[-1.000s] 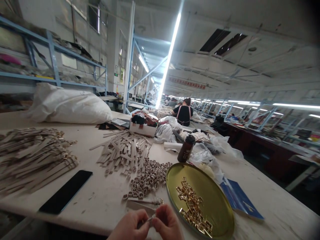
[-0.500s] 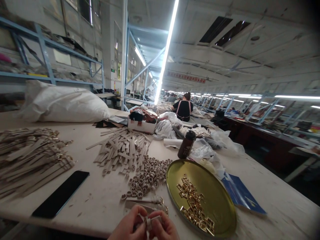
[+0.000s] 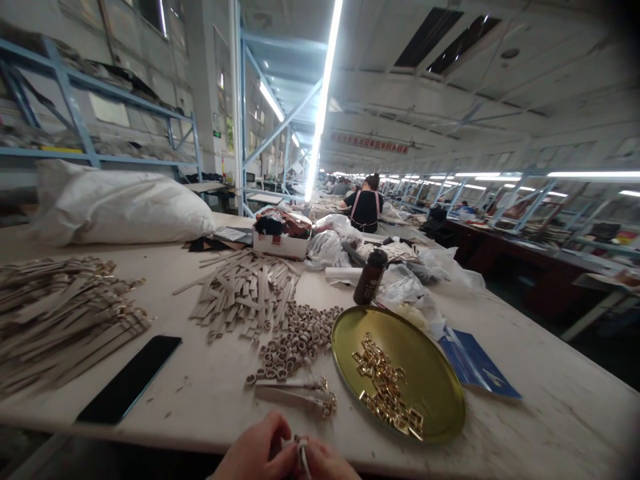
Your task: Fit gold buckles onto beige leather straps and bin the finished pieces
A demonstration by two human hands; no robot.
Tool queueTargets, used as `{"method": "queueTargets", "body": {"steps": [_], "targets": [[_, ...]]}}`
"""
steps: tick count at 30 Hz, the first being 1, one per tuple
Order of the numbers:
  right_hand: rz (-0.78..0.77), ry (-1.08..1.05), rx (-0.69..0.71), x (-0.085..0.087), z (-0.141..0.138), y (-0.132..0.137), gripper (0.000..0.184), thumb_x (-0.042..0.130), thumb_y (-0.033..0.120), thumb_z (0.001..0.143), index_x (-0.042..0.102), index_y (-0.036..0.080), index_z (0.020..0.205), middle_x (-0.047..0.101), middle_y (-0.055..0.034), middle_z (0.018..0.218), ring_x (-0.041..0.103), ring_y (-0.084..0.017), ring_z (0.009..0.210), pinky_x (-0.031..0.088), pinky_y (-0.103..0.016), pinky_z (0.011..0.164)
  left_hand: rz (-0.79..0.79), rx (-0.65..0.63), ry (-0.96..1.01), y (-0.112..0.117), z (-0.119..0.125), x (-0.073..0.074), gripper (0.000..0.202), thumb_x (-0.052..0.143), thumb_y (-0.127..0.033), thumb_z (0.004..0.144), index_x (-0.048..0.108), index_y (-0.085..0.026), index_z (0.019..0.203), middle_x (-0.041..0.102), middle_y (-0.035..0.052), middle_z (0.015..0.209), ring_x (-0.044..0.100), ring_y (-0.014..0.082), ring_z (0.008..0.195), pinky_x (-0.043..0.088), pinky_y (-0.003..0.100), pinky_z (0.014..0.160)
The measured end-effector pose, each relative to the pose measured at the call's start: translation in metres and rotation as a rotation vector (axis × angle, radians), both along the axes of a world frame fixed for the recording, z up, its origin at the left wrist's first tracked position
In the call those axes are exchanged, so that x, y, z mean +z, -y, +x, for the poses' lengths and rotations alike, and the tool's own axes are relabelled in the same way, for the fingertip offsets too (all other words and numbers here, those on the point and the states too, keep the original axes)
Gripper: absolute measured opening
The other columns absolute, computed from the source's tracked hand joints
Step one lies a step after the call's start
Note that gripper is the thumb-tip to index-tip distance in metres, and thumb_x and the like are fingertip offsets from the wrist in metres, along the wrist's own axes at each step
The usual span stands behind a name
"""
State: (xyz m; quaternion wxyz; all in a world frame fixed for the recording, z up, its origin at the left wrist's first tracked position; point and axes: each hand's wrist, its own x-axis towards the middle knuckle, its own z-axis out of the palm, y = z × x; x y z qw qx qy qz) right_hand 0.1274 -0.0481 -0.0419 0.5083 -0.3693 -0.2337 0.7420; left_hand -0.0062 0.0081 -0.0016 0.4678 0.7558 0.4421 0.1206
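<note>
At the bottom edge, my left hand [image 3: 261, 450] and my right hand [image 3: 326, 461] meet, fingers pinched together. Between the fingertips is a short beige strap [image 3: 303, 456], partly hidden by the fingers. Just beyond them on the table lie a few beige straps with gold buckles [image 3: 300, 392]. Behind those spreads a heap of small beige strap loops [image 3: 295, 343], and farther back a pile of loose flat straps [image 3: 250, 293]. To the right, a round gold tray [image 3: 440, 407] holds many gold buckles [image 3: 383, 383].
A black phone [image 3: 130, 380] and a big pile of buckled straps [image 3: 65, 320] lie at left. Past the tray stand a dark bottle [image 3: 370, 277] and a blue booklet [image 3: 480, 363]. Behind are a box [image 3: 281, 247], plastic bags [image 3: 330, 250], a white sack [image 3: 120, 203] and a seated person [image 3: 367, 207].
Both hands sit slightly lower in view, still together on the strap, which has turned to point more downward. The camera view has shifted a little; the table items lie as before.
</note>
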Motion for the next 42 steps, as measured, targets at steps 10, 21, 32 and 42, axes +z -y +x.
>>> {"method": "queueTargets", "body": {"steps": [10,21,32,42], "targets": [[0.095,0.238,-0.297,0.023,0.003,0.030,0.031,0.065,0.039,0.072,0.044,0.016,0.070,0.047,0.0042,0.061,0.042,-0.006,0.056,0.036,-0.019,0.056,-0.342,-0.030,0.298,0.018,-0.012,0.009,0.034,0.057,-0.044,0.071,0.054,-0.013,0.084,0.057,-0.0018,0.069,0.046,0.0086,0.057,0.036,0.019,0.052],[0.296,0.970,-0.206,0.012,0.010,0.040,0.022,0.045,0.040,0.084,0.047,0.018,0.084,0.041,0.0048,0.058,0.036,-0.009,0.051,0.028,-0.022,0.049,-0.543,-0.053,0.331,0.025,-0.010,0.000,0.033,0.059,-0.032,0.069,0.058,-0.011,0.094,0.063,0.0008,0.074,0.057,0.0114,0.064,0.042,0.022,0.061],[0.316,1.133,0.005,0.013,0.020,0.039,0.021,0.039,0.038,0.087,0.047,0.018,0.083,0.049,0.0018,0.065,0.044,-0.011,0.058,0.032,-0.023,0.055,-0.588,-0.072,0.267,0.019,-0.002,-0.013,0.030,0.057,-0.029,0.069,0.059,-0.011,0.093,0.064,0.0012,0.068,0.057,0.0113,0.061,0.041,0.020,0.057],[0.279,1.007,-0.065,-0.001,0.026,0.022,0.024,0.042,0.040,0.086,0.048,0.017,0.082,0.047,0.0023,0.063,0.042,-0.011,0.058,0.032,-0.023,0.055,-0.533,-0.046,0.250,0.004,0.009,-0.018,0.039,0.058,-0.034,0.069,0.052,-0.011,0.101,0.064,0.0014,0.069,0.058,0.0127,0.063,0.042,0.021,0.057]]}}
